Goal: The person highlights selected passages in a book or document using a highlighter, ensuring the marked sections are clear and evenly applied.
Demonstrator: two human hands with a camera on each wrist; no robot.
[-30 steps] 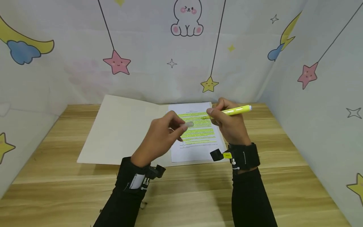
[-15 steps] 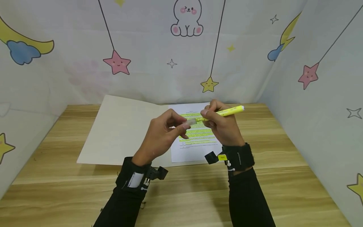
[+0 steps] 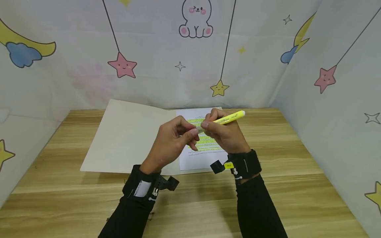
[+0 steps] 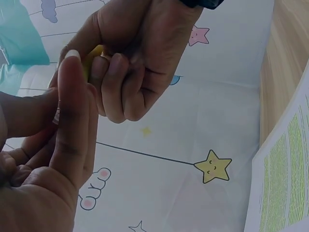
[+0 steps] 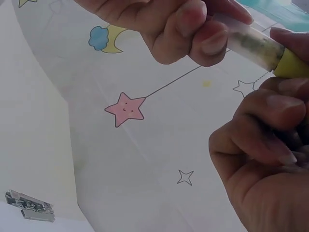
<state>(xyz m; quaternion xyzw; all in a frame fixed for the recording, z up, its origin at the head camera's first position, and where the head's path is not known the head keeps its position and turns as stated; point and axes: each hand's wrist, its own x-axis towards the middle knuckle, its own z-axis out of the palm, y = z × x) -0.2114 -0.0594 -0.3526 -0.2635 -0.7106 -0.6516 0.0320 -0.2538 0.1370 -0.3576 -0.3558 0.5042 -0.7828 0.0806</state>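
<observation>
My right hand point(image 3: 225, 132) grips a yellow highlighter point(image 3: 229, 118) by its front part, its white-ended tail pointing up to the right. Between thumb and fingertips my left hand point(image 3: 169, 142) pinches a clear cap point(image 5: 253, 43). In the right wrist view the cap sits over the highlighter's tip, its edge at the yellow barrel point(image 5: 292, 65). Both hands are raised over a printed sheet point(image 3: 205, 162) whose text is largely marked in yellow. The sheet lies in the right side of an open cream folder point(image 3: 128, 138). In the left wrist view fingers hide most of the highlighter.
The folder lies on a wood-grain table point(image 3: 190, 205) near the back wall point(image 3: 154, 43), which is printed with stars and a bear. A metal clip point(image 5: 31, 205) shows inside the folder in the right wrist view. Side walls stand left and right.
My right hand has moved left with the highlighter, bringing its tip into the clear cap. The left hand has stayed nearly in place.
</observation>
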